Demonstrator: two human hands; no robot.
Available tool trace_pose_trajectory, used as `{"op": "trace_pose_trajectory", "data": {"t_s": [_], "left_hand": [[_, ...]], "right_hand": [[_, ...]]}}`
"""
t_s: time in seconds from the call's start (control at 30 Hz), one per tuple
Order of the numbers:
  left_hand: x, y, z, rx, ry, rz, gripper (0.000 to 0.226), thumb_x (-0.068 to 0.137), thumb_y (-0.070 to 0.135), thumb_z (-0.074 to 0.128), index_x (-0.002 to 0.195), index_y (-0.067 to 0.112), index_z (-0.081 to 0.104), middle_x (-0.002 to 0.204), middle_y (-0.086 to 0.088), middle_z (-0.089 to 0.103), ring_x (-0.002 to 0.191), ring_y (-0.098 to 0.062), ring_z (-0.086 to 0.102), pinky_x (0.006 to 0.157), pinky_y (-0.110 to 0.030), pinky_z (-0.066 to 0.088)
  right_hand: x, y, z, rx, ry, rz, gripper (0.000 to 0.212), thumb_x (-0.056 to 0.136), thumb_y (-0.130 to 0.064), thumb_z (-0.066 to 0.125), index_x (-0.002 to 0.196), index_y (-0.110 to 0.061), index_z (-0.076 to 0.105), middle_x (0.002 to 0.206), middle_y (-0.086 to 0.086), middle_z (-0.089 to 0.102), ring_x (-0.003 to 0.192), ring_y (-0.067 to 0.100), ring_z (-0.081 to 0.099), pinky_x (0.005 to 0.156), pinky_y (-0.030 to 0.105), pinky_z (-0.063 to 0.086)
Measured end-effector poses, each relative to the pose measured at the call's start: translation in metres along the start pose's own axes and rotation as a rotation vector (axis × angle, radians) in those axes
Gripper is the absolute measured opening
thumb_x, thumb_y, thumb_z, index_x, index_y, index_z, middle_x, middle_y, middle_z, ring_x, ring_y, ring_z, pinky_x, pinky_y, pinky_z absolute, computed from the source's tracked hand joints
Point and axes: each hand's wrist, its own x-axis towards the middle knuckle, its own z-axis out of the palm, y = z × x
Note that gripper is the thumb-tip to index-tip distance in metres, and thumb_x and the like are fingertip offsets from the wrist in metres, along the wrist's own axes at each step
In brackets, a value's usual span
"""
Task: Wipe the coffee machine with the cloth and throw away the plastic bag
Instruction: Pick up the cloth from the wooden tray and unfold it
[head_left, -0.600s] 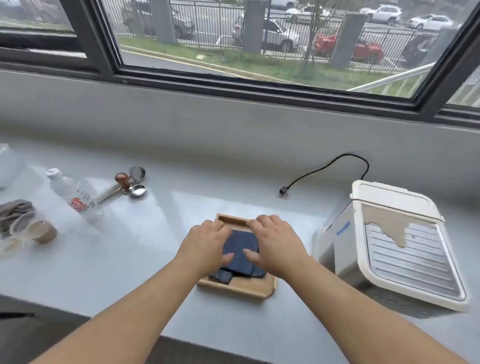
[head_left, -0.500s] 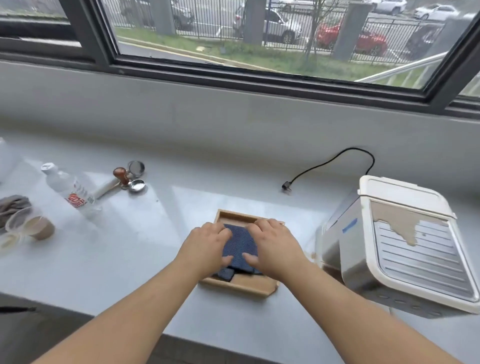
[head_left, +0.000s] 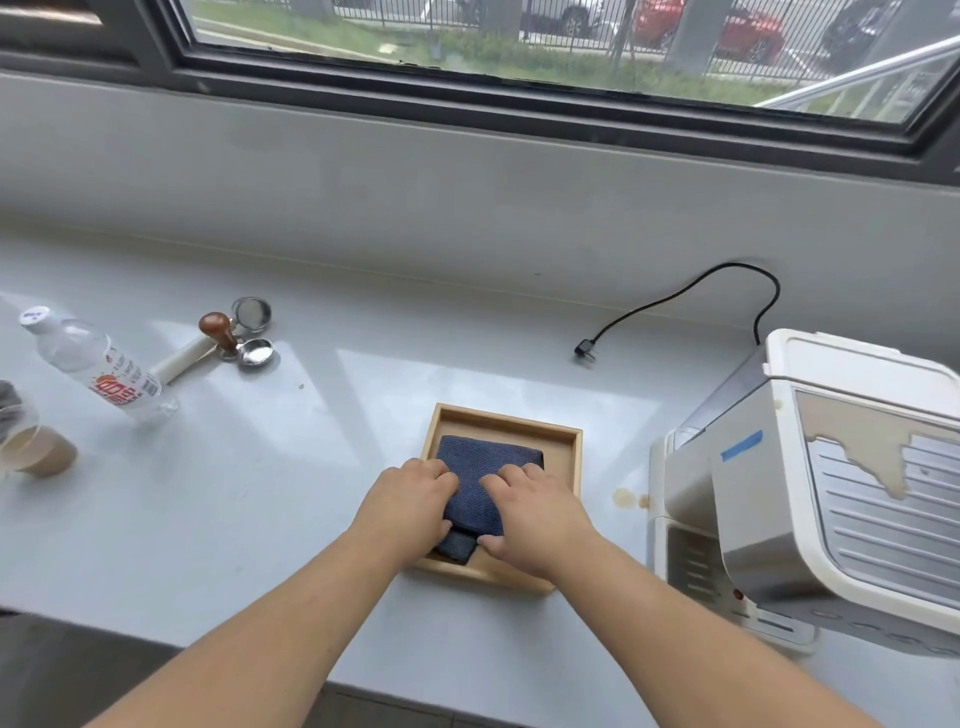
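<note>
A folded dark blue cloth (head_left: 485, 462) lies in a shallow wooden tray (head_left: 563, 441) at the counter's middle. My left hand (head_left: 410, 504) and my right hand (head_left: 537, 512) both rest on the cloth's near half, fingers curled over it and thumbs at its front edge. The white coffee machine (head_left: 810, 493) stands to the right, with a tan spill stain across its ribbed top. A small brown stain sits on the counter between tray and machine. I see no plastic bag.
A black power cord with plug (head_left: 587, 351) trails from behind the machine. At the left are a tilted water bottle (head_left: 98, 366), a wooden-knobbed tamper (head_left: 221, 332) with metal filter baskets, and a plastic cup of coffee (head_left: 39, 452). A window wall runs behind.
Both hands have slid toward me on the cloth, uncovering its far half and the tray's back rim. The view has tilted down and moved closer.
</note>
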Motion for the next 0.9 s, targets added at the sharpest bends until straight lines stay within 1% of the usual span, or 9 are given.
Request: {"op": "trace_pose_trajectory", "data": {"t_s": [0.17,0.3,0.4,0.5,0.63,0.7,0.77,0.83,0.9], "left_hand": [[0.004,-0.004,0.006,0.031,0.005,0.031,0.020,0.092,0.038,0.060,0.107,0.024,0.063,0.115,0.003,0.062,0.108,-0.023,0.058,0.083,-0.039,0.052],[0.006,-0.005,0.011,0.069,0.000,0.052,0.022,0.096,0.040,0.054,0.106,0.025,0.066,0.116,0.004,0.063,0.107,-0.023,0.058,0.081,-0.038,0.049],[0.008,-0.004,0.013,0.061,0.012,0.043,0.023,0.099,0.041,0.051,0.105,0.024,0.066,0.111,0.003,0.064,0.105,-0.024,0.059,0.080,-0.039,0.050],[0.007,-0.002,0.011,0.023,0.044,0.019,0.023,0.101,0.040,0.046,0.101,0.024,0.063,0.105,0.003,0.064,0.101,-0.023,0.059,0.079,-0.038,0.048],[0.004,0.000,0.005,-0.092,0.102,-0.007,0.019,0.105,0.034,0.038,0.094,0.023,0.048,0.096,0.002,0.065,0.092,-0.025,0.059,0.075,-0.038,0.047],[0.002,0.001,0.002,-0.141,0.128,-0.013,0.020,0.108,0.034,0.036,0.099,0.020,0.048,0.091,-0.001,0.065,0.088,-0.027,0.058,0.074,-0.041,0.047],[-0.001,0.001,-0.001,-0.210,0.153,-0.025,0.021,0.109,0.034,0.035,0.101,0.019,0.048,0.086,-0.003,0.063,0.083,-0.029,0.059,0.071,-0.042,0.046],[-0.002,0.000,-0.004,-0.278,0.160,-0.041,0.021,0.109,0.036,0.034,0.101,0.021,0.047,0.084,-0.003,0.062,0.080,-0.030,0.059,0.070,-0.043,0.046],[-0.004,-0.001,-0.006,-0.323,0.181,-0.050,0.021,0.108,0.038,0.034,0.099,0.023,0.045,0.079,0.001,0.058,0.077,-0.028,0.057,0.066,-0.042,0.042]], "right_hand": [[0.003,0.001,0.007,0.001,-0.022,0.000,0.067,0.089,-0.061,0.060,0.141,-0.022,0.045,0.135,0.005,0.055,0.122,0.029,0.050,0.102,0.045,0.046],[0.005,0.000,0.012,-0.011,-0.040,0.015,0.066,0.087,-0.062,0.059,0.139,-0.025,0.046,0.135,0.004,0.054,0.122,0.029,0.050,0.098,0.048,0.046],[0.007,-0.001,0.016,-0.014,-0.035,0.018,0.064,0.086,-0.062,0.060,0.137,-0.025,0.047,0.133,0.004,0.055,0.121,0.029,0.050,0.097,0.048,0.046],[0.009,-0.001,0.019,-0.010,-0.020,0.020,0.062,0.086,-0.061,0.061,0.135,-0.024,0.048,0.131,0.004,0.055,0.120,0.029,0.051,0.096,0.047,0.046],[0.010,-0.001,0.018,0.004,-0.005,0.033,0.060,0.087,-0.059,0.062,0.134,-0.025,0.049,0.129,0.004,0.056,0.118,0.030,0.051,0.094,0.047,0.046],[0.010,-0.002,0.018,0.008,0.014,0.041,0.053,0.090,-0.055,0.061,0.132,-0.025,0.050,0.126,0.004,0.057,0.117,0.030,0.052,0.090,0.046,0.045],[0.010,-0.002,0.016,0.029,0.056,0.042,0.039,0.096,-0.046,0.056,0.127,-0.023,0.053,0.122,0.005,0.059,0.113,0.030,0.054,0.088,0.046,0.046],[0.010,-0.002,0.012,0.070,0.105,0.043,0.024,0.101,-0.034,0.047,0.118,-0.020,0.057,0.115,0.006,0.062,0.106,0.031,0.055,0.087,0.045,0.049],[0.008,-0.002,0.006,0.149,0.160,0.065,0.017,0.102,-0.026,0.043,0.106,-0.018,0.057,0.106,0.006,0.063,0.099,0.031,0.056,0.080,0.044,0.048]]}}
